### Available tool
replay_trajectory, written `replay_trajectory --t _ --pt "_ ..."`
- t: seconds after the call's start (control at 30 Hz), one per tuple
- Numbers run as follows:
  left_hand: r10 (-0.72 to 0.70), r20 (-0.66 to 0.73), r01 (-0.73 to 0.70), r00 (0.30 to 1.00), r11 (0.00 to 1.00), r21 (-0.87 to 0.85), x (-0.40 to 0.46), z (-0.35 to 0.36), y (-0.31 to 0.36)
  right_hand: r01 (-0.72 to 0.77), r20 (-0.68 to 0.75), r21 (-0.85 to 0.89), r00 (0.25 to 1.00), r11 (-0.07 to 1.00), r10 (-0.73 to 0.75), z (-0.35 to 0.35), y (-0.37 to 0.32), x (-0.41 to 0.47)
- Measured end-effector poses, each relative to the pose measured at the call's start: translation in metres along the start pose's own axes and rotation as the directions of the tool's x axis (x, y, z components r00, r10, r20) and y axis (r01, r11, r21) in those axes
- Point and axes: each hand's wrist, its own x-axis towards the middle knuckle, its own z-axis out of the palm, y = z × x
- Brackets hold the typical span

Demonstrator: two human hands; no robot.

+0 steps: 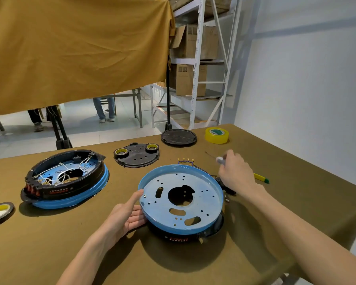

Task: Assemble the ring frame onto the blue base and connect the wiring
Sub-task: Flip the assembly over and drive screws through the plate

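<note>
Glossy round blue metal base (181,199), perforated, lies atop black plastic ring frame (185,236) at table centre. Left hand (124,218), fingers spread, cups its 9 o'clock rim. Right hand (235,171), 2 o'clock, pinches small white object (220,160), blurred. Thin blue wires (186,161) at 12 o'clock.

Blue base (181,199), perforated disc, sits tilted atop black ring frame (185,236); blue wiring (188,161) with gold terminals just behind base.

- A roll of yellow tape (216,135) sits at the far side of the table (49,243).
- A round black lid (178,137) lies near it.
- A flat black plate (136,155) has two small tape rolls (121,152) on it.
- A yellow and green pen (261,178) lies on the right.
- Brown boxes (190,80) sit on a shelf.
</note>
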Motion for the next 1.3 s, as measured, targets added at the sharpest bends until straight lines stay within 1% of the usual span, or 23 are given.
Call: replay_trajectory --t 0.03,0.07,0.13,0.2,0.27,0.37,0.53,0.63,0.8,0.97,1.3 --pt "-0.003 0.004 0.003 1.000 1.000 -0.002 0.000 -0.001 0.000 0.021 -0.022 0.153 1.000 0.988 -0.018 -0.006 -0.008 0.003" --pt "-0.005 0.009 0.005 1.000 1.000 -0.006 0.000 -0.002 0.000 0.035 -0.021 0.319 0.999 0.947 -0.030 -0.011 -0.017 0.005" --pt "-0.009 0.031 0.009 0.999 1.000 -0.015 -0.001 -0.004 -0.001 0.039 0.001 0.597 0.999 0.801 -0.050 -0.020 -0.036 0.004" --pt "-0.018 0.058 0.020 0.998 0.999 -0.028 -0.002 -0.007 0.000 0.063 -0.018 0.740 0.997 0.670 -0.074 -0.023 -0.055 -0.002" --pt "-0.029 0.079 0.032 0.996 0.999 -0.039 -0.003 -0.008 0.000 0.133 -0.091 0.808 0.991 0.574 -0.101 -0.019 -0.072 -0.009" --pt "-0.043 0.093 0.048 0.995 0.998 -0.048 -0.003 -0.009 0.001 0.220 -0.180 0.841 0.975 0.494 -0.128 -0.011 -0.091 -0.016" --pt "-0.061 0.095 0.065 0.994 0.997 -0.046 -0.004 -0.007 0.003 0.291 -0.213 0.820 0.955 0.493 -0.209 0.005 -0.116 -0.019" --pt "-0.062 0.091 0.066 0.994 0.997 -0.036 -0.004 -0.005 0.003 0.343 -0.239 0.812 0.933 0.472 -0.268 0.010 -0.126 -0.018" --pt "-0.058 0.083 0.061 0.995 0.998 -0.028 -0.005 -0.002 0.005 0.380 -0.247 0.795 0.915 0.473 -0.320 0.014 -0.136 -0.014" --pt "-0.059 0.071 0.061 0.996 0.998 -0.019 -0.007 -0.001 0.006 0.391 -0.243 0.789 0.907 0.474 -0.343 0.022 -0.137 -0.012" --pt "-0.064 0.065 0.065 0.996 0.998 -0.013 -0.007 -0.001 0.007 0.392 -0.245 0.794 0.906 0.465 -0.346 0.022 -0.138 -0.008"
